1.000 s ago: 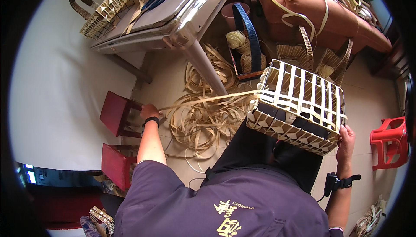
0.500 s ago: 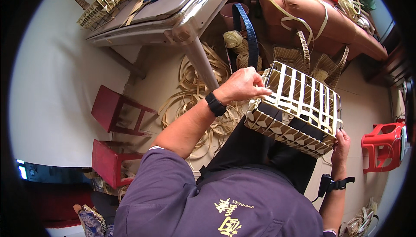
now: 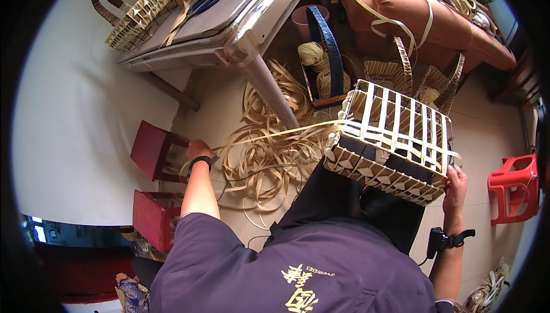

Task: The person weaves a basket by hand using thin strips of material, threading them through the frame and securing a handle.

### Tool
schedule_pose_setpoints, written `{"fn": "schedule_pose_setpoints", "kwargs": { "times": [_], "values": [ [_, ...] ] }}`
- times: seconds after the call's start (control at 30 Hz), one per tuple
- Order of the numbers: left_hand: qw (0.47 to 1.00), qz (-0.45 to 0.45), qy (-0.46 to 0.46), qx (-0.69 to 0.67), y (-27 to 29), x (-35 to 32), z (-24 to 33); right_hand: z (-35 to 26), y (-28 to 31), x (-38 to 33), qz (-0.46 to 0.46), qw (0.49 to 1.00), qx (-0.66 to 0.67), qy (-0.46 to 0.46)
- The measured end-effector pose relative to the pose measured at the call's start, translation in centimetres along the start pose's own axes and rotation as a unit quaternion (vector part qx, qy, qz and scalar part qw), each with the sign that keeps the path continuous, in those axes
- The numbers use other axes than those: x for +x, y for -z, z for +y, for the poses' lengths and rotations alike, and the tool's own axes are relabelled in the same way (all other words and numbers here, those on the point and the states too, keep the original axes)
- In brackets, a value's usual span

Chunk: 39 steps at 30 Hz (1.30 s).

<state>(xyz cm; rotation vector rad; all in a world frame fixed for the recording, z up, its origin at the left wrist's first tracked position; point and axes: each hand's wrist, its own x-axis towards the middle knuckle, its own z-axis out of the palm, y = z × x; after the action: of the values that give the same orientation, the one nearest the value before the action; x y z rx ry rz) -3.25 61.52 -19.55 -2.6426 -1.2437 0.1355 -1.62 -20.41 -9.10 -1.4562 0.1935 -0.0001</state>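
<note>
A half-woven basket (image 3: 389, 141), a wire frame with pale flat strips crossing over its top side, rests tilted on my lap. My right hand (image 3: 456, 186) is closed on its near right corner, where a short strip end curls out. Out to the left, my left hand (image 3: 200, 150) is closed on a long pale weaving strip (image 3: 281, 133), its fingers partly hidden by the wrist. This strip stretches nearly taut from the basket's left edge to that hand.
Loose strips (image 3: 260, 170) lie heaped on the floor. Scissors (image 3: 200, 5) and a woven basket (image 3: 143, 12) sit on the table (image 3: 229, 32). Red stools (image 3: 152, 151) stand left, a red plastic stool (image 3: 511, 190) right. A blue-handled basket (image 3: 332, 102) and an orange sofa (image 3: 412, 24) are ahead.
My left hand has swung from the basket's left edge far out to the left, drawing the strip out into a long line. The right hand stays on the basket's corner.
</note>
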Motion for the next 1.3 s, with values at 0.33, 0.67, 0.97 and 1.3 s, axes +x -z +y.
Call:
{"fn": "schedule_pose_setpoints", "kwargs": {
  "times": [0.33,0.67,0.97,1.3],
  "values": [
    [0.700,-0.251,-0.491,-0.454,20.3,-15.0,25.5,-0.9,-0.6,0.0,-0.004,1.000,-0.001,-0.004],
    [0.702,-0.133,-0.551,-0.431,17.8,-13.1,23.0,-0.6,-0.2,-0.4,-0.007,1.000,0.014,0.000],
    [0.998,-0.033,-0.044,0.019,2.5,-0.9,3.7,0.4,-0.8,0.3,-0.016,1.000,0.017,0.013],
    [0.663,-0.251,-0.545,-0.447,20.5,-17.4,27.2,-0.8,-0.7,0.0,-0.009,1.000,0.005,0.004]
  ]
}}
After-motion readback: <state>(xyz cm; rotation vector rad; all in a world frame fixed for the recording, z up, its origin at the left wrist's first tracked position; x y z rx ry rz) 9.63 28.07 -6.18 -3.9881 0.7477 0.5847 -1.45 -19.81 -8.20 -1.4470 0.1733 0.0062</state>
